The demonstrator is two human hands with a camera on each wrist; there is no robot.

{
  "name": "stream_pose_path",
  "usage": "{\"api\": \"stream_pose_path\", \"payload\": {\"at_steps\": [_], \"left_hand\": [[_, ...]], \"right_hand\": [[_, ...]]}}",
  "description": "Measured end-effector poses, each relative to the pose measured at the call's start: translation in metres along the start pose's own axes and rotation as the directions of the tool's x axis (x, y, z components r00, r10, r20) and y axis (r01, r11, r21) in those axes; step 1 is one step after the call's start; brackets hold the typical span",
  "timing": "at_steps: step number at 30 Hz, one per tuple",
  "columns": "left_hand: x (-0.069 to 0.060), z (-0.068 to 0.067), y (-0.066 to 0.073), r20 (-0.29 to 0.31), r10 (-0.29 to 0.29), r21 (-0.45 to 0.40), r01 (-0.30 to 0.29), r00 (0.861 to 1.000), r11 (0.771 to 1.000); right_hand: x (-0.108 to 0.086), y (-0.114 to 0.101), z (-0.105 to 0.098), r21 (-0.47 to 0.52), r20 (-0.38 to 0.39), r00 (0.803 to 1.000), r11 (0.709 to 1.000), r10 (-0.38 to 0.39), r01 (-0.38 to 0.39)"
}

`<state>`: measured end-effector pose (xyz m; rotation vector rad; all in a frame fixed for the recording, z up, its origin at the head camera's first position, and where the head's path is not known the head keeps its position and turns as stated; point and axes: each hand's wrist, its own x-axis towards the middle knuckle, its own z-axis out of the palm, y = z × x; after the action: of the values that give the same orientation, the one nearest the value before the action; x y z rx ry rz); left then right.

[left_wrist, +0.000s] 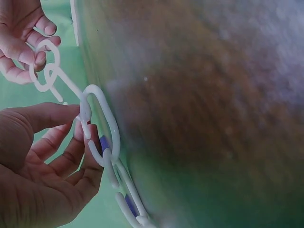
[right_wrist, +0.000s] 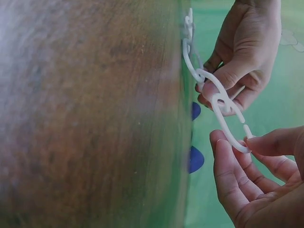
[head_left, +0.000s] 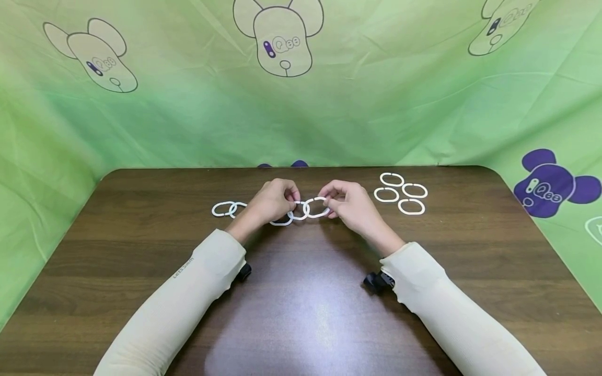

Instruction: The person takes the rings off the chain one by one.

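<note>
A chain of white oval links (head_left: 223,209) runs across the table toward the right, partly covered by the left hand (head_left: 274,201). That hand pinches a link (left_wrist: 84,111) between thumb and fingers. At the chain's right end, the right hand (head_left: 348,205) pinches the end link (head_left: 317,214), which passes through its neighbour. In the right wrist view, the end link (right_wrist: 225,130) shows a small gap beside the right hand's thumb (right_wrist: 273,141). The left wrist view shows further joined links (left_wrist: 127,178) hanging past the left hand's fingers.
Several loose white links (head_left: 411,207) lie on the brown table (head_left: 470,250) to the right of the right hand. A green cloth backdrop (head_left: 188,104) with printed figures stands behind and at both sides. Black wrist devices (head_left: 376,282) sit under the sleeves.
</note>
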<state>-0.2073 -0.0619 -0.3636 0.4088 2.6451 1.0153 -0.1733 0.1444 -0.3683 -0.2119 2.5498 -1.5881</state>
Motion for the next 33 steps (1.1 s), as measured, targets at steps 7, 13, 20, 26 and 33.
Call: {"api": "stream_pose_path", "payload": {"at_steps": [7,13,20,26,33], "left_hand": [[0.0021,0.0005,-0.0001,-0.010,0.034,-0.004,-0.034,0.999,0.999],[0.0024,0.0003,-0.0012,-0.003,0.044,-0.028,-0.044,0.999,0.999],[0.0016,-0.0008,-0.0018,-0.003,0.040,-0.059,-0.041,0.999,0.997],[0.0024,-0.0011,-0.0008,-0.008,0.014,-0.059,-0.015,1.000,0.998],[0.0031,-0.0016,-0.0003,-0.021,-0.018,-0.012,0.018,1.000,1.000]], "right_hand": [[0.0012,-0.0001,0.0012,0.001,0.008,1.000,1.000,0.005,-0.005],[0.0015,-0.0009,0.0023,-0.005,0.013,1.000,1.000,0.014,-0.014],[0.0020,-0.0007,0.0031,-0.008,0.009,1.000,1.000,0.011,-0.011],[0.0026,-0.0008,0.0037,-0.010,0.010,1.000,1.000,0.015,-0.015],[0.0034,-0.0021,0.0043,-0.024,0.015,1.000,0.999,0.025,-0.025]]}}
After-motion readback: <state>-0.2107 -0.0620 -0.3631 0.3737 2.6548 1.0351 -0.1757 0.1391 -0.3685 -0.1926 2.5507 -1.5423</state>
